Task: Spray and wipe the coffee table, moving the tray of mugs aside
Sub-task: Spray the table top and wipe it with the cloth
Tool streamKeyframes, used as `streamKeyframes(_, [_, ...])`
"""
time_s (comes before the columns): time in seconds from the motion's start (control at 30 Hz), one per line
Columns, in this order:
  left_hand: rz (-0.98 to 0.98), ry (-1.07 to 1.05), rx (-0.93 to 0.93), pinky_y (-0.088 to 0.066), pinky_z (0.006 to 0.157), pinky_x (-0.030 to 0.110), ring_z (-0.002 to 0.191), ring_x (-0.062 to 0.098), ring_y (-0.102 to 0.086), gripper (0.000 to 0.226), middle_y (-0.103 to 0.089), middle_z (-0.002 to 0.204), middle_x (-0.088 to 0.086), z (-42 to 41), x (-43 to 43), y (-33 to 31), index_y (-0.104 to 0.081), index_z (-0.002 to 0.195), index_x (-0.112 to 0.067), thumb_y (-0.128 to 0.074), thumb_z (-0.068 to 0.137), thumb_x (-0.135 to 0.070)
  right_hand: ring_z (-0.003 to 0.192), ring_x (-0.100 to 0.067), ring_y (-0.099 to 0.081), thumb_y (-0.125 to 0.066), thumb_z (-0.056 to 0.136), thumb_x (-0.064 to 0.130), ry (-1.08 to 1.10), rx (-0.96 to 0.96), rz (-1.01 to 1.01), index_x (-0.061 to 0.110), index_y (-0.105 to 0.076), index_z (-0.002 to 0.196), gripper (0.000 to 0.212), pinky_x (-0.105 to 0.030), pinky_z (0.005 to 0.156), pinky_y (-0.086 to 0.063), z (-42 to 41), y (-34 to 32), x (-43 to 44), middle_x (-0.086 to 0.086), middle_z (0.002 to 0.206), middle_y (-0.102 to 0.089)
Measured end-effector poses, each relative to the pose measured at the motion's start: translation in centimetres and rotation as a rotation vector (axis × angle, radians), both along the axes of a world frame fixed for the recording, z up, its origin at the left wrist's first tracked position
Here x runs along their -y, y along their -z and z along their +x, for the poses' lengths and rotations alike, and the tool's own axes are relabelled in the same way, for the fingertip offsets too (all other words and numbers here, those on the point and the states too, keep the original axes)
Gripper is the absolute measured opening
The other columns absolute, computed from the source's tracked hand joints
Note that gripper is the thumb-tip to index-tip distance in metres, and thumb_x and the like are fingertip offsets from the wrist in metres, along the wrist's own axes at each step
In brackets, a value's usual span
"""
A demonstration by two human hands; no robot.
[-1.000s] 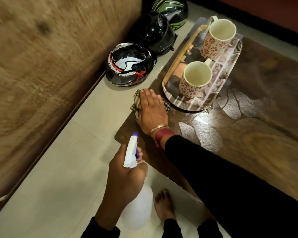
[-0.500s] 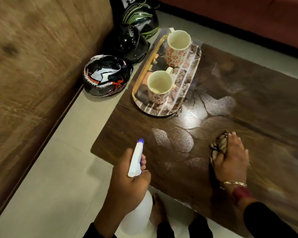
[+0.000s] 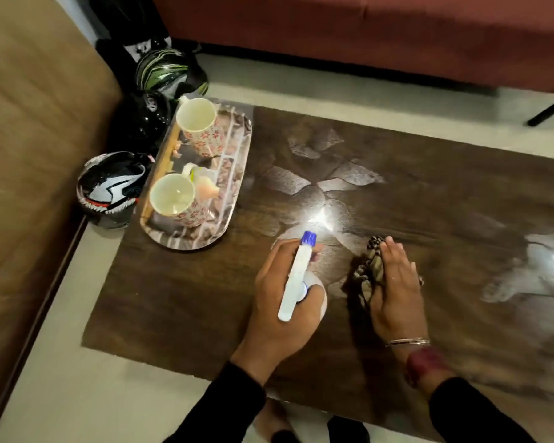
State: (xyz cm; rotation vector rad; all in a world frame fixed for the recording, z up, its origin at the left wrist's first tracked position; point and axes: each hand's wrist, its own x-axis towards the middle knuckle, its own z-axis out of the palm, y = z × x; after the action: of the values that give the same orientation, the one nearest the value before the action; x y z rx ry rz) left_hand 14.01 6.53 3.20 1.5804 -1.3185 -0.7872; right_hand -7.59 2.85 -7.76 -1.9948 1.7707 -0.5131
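Head view: 2 hands over dark tabletop (image 3: 173, 298), 1 tray, 2 mugs, 3 helmets.

1 spray bottle (image 3: 296, 279) is gripped by left hand (image 3: 279, 302), fingers clamped round its neck, blue nozzle aimed twd tabletop centre. 1 patterned cloth (image 3: 370, 270) is pressed flat under right hand (image 3: 394, 289), fingers together & extended. 1 tray (image 3: 234, 187) is set at far-left corner, its left rim along the tabletop edge; far mug (image 3: 200, 126) & near mug (image 3: 175, 199) are stood upright on it. 3 helmets (image 3: 109, 187) are lined on the floor just beside that edge. Open room: near-left tabletop bare; right half wet-streaked, w/ nothing on it.
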Motion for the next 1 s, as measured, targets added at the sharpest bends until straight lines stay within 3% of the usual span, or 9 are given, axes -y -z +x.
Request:
streamKeyframes(0.1, [-0.007,0.078,-0.020,-0.055,0.093,0.031,0.104,0.022,-0.065,0.046,-0.065,0.110,0.010,-3.4,2.4,0.9,-0.064,0.117,0.001,-0.063,0.074,0.017,0.155,-0.026,-0.019,-0.055,0.079,-0.011,-0.067,-0.025,0.078,0.007,-0.034,0.156,0.082,-0.053,0.124,-0.016,-3.0,-0.4,-0.7,-0.006,0.166,-0.024])
streamKeyframes(0.17, [-0.015,0.117,-0.001,-0.054,0.095,0.028,0.106,0.022,-0.065,0.047,-0.064,0.114,0.010,-5.0,3.1,2.0,-0.064,0.120,0.000,-0.062,0.075,0.012,0.155,-0.026,-0.018,-0.055,0.086,-0.001,-0.120,-0.014,0.133,0.008,-0.032,0.156,0.075,-0.052,0.124,-0.017,-4.0,-0.1,-2.2,-0.005,0.166,-0.022])
streamKeyframes(0.23, [-0.012,0.131,0.004,-0.052,0.095,0.024,0.105,0.020,-0.064,0.045,-0.064,0.114,0.009,-6.2,3.2,3.1,-0.063,0.119,-0.001,-0.061,0.075,0.010,0.155,-0.024,-0.016,-0.058,0.091,0.006,-0.161,-0.002,0.166,0.009,-0.029,0.157,0.072,-0.053,0.123,-0.022,-4.6,0.5,-4.2,-0.005,0.167,-0.021])
streamKeyframes(0.37, [0.014,0.117,-0.004,-0.057,0.087,0.033,0.095,0.023,-0.068,0.044,-0.063,0.112,0.005,-6.5,1.4,4.5,-0.064,0.121,0.000,-0.056,0.078,0.006,0.155,-0.021,-0.018,-0.066,0.086,0.002,-0.268,-0.032,0.168,0.011,-0.032,0.156,0.079,-0.047,0.122,-0.022,-3.5,1.5,-7.6,-0.003,0.167,-0.023])
streamKeyframes(0.47, [0.029,0.049,0.054,-0.053,0.089,0.022,0.091,0.014,-0.068,0.044,-0.066,0.104,0.004,-5.4,-0.8,4.9,-0.065,0.121,-0.005,-0.060,0.078,0.006,0.154,-0.019,-0.021,-0.068,0.085,0.014,-0.310,-0.115,0.161,0.014,-0.038,0.155,0.076,-0.049,0.119,-0.021,-1.2,1.9,-9.8,0.000,0.166,-0.026])
streamKeyframes(0.57, [-0.007,-0.017,0.095,-0.048,0.095,0.014,0.095,0.002,-0.064,0.059,-0.066,0.097,-0.004,-3.8,-2.4,5.0,-0.059,0.120,-0.025,-0.066,0.073,0.009,0.153,-0.020,-0.026,-0.055,0.091,0.025,-0.308,-0.183,0.156,0.018,-0.039,0.155,0.066,-0.052,0.117,-0.021,0.6,2.5,-11.2,0.002,0.166,-0.026])
streamKeyframes(0.67, [-0.034,-0.018,0.109,-0.052,0.095,0.019,0.095,0.000,-0.065,0.067,-0.063,0.106,-0.019,-2.9,-3.2,5.3,-0.056,0.127,-0.027,-0.069,0.072,0.008,0.154,-0.020,-0.021,-0.048,0.092,0.037,-0.243,-0.273,0.189,0.020,-0.036,0.157,0.068,-0.054,0.121,-0.016,1.4,3.2,-11.5,0.001,0.168,-0.021])
streamKeyframes(0.8, [0.027,0.044,0.071,-0.054,0.098,0.026,0.099,0.008,-0.069,0.070,-0.064,0.122,-0.007,-2.8,-3.9,6.1,-0.056,0.136,-0.014,-0.071,0.071,0.005,0.156,-0.025,-0.015,-0.059,0.080,0.045,-0.176,-0.339,0.244,0.021,-0.033,0.158,0.086,-0.063,0.121,-0.010,1.9,4.2,-11.5,-0.002,0.169,-0.018])
streamKeyframes(1.0, [0.075,0.010,0.059,-0.049,0.107,0.022,0.125,0.010,-0.065,0.093,-0.058,0.142,-0.021,-2.4,-4.9,7.2,-0.046,0.144,-0.033,-0.075,0.065,0.007,0.155,-0.024,-0.019,-0.064,0.078,0.047,-0.177,-0.355,0.198,0.020,-0.036,0.157,0.088,-0.063,0.120,-0.015,1.9,4.2,-11.7,-0.001,0.169,-0.018])
